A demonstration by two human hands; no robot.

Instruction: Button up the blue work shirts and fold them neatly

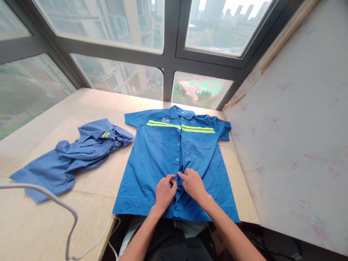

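A blue short-sleeved work shirt [148,163] lies spread face up, its collar toward the window and its hem at the near edge. Yellow-green stripes cross its chest, and buttons [177,159] run down the front opening. At the lower part of that opening my left hand [165,191] is closed, fingers curled in a pinch at the placket. Just across from it, my right hand [193,184] grips the other front edge, its index finger reaching toward the left fingertips. Whatever button sits between the fingers is hidden.
A second, crumpled blue work shirt [89,148] lies on the wooden tabletop [92,197] at the left. A white cable [72,214] loops across the near left corner. Windows [108,78] stand behind, and a floral-patterned wall [296,145] borders the right side.
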